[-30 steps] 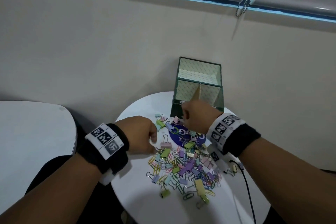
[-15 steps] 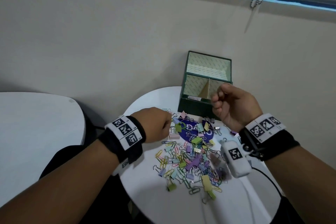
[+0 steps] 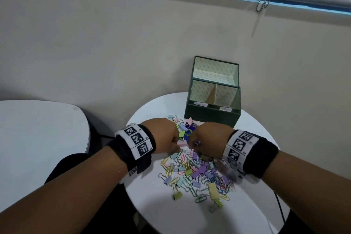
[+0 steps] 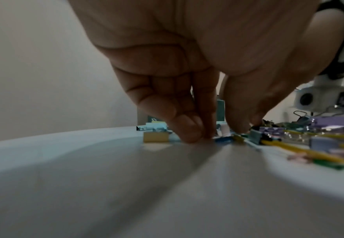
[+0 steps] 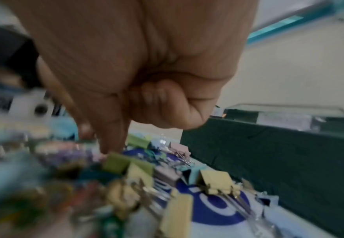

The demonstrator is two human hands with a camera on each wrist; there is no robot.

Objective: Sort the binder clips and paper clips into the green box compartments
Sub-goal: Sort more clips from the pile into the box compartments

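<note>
Resting on round white counter (image 3: 165, 213), heap of binder clips and paper clips (image 3: 197, 173) lies nearest, in front of green box (image 3: 212, 118). Left hand (image 3: 163, 136) at heap's near-left edge, fingertips (image 4: 189, 132) bunched together, pressed to counter among clips; whether they pinch one, cannot tell. Right hand (image 3: 210, 139) on heap just before box, fingers curled, one finger down among clips; picture blurred, hold unclear. Box beyond heap, open compartments facing up, wall behind.
</note>
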